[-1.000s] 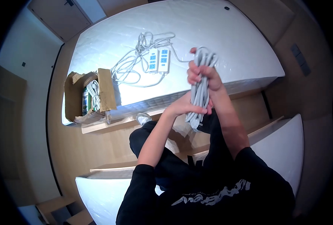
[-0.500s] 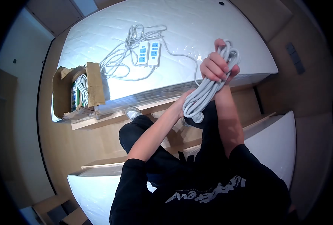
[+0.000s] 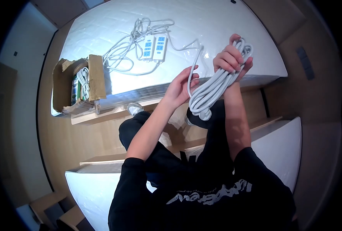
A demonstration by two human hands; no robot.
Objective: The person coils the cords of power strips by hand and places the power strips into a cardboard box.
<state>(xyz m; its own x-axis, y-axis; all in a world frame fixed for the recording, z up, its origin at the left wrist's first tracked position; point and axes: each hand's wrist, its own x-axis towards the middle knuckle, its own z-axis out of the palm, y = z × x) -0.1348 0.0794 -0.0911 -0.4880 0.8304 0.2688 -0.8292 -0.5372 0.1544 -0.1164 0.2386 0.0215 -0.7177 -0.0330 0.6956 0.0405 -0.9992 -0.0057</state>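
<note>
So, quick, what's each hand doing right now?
Left hand: fingers loosely curled beside a single cable strand; whether it grips it can't be told.
Right hand: closed, holding the coiled grey cable.

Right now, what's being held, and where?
The right hand grips the looped grey cable near its upper end; the left hand touches a single strand.
</note>
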